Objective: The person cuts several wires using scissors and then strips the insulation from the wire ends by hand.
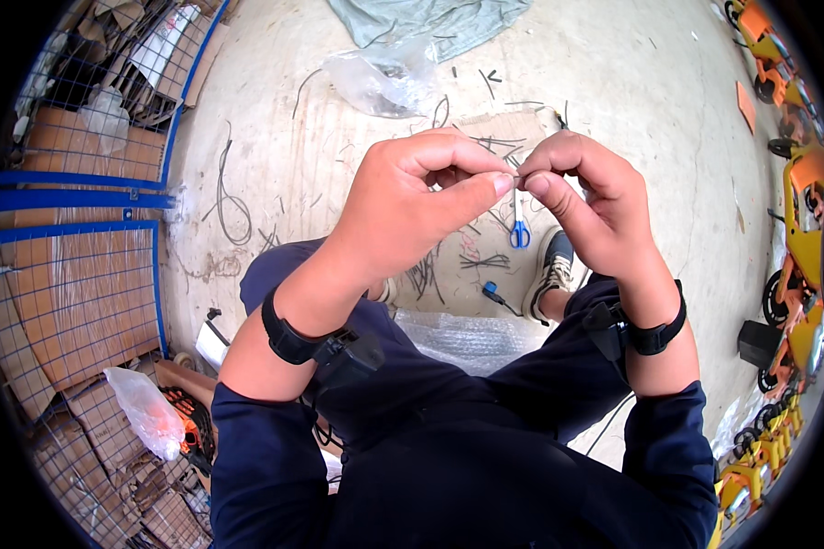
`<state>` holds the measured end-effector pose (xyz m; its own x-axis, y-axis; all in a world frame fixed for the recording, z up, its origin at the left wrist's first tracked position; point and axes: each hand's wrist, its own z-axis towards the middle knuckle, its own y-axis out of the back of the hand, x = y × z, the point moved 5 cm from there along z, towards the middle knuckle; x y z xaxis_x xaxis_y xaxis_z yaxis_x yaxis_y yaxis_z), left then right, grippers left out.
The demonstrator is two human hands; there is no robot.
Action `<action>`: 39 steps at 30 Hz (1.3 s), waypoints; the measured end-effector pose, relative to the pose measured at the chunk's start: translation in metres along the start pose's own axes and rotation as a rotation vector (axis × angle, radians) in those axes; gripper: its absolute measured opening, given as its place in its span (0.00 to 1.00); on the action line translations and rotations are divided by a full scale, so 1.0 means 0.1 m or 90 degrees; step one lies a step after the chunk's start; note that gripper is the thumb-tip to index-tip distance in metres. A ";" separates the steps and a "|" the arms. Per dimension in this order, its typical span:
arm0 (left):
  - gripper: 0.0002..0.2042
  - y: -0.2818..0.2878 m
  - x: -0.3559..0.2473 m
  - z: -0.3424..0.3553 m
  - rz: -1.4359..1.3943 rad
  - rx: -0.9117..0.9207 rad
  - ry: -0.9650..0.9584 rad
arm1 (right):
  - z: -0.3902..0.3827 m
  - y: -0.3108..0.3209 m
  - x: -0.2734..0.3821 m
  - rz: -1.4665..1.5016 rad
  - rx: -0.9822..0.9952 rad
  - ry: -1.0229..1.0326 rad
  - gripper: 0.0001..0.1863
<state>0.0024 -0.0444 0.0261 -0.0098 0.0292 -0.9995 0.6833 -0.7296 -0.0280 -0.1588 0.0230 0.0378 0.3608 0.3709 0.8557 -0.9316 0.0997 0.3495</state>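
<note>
My left hand (430,188) and my right hand (600,197) are raised in front of me, fingertips almost meeting. Each pinches thumb against forefinger. Whatever sits between the fingertips is too small to make out. Below them on the floor lies a pair of scissors (520,236) with blue handles, its blades pointing up toward my fingers. Short dark pieces of cable (483,263) are scattered around it. A short black cable with a blue connector (493,289) rests by my shoe (556,265). A flat brown piece of cardboard (499,125) lies just beyond my hands.
Bubble wrap (467,339) lies between my legs. Farther off are a clear plastic bag (380,82) and a pale green sheet (430,23). Blue mesh cages (160,288) with cardboard stand left. Yellow and orange wheeled frames (804,215) line the right. A looped cable (235,215) lies left.
</note>
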 end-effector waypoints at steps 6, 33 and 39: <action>0.05 -0.01 0.04 0.02 -0.063 0.036 0.004 | 0.03 0.03 0.04 -0.058 0.019 0.052 0.04; 0.02 -0.01 0.03 -0.02 0.026 0.101 0.020 | 0.02 -0.01 0.17 -0.128 0.026 0.146 0.08; 0.03 -0.04 0.02 -0.02 0.037 0.072 0.011 | 0.03 0.02 0.11 -0.123 0.017 0.134 0.07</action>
<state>0.0011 -0.0404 0.0246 0.0414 -0.0045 -0.9991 0.5954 -0.8029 0.0283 -0.1570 0.0247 0.0487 0.5114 0.5313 0.6754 -0.8441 0.1631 0.5109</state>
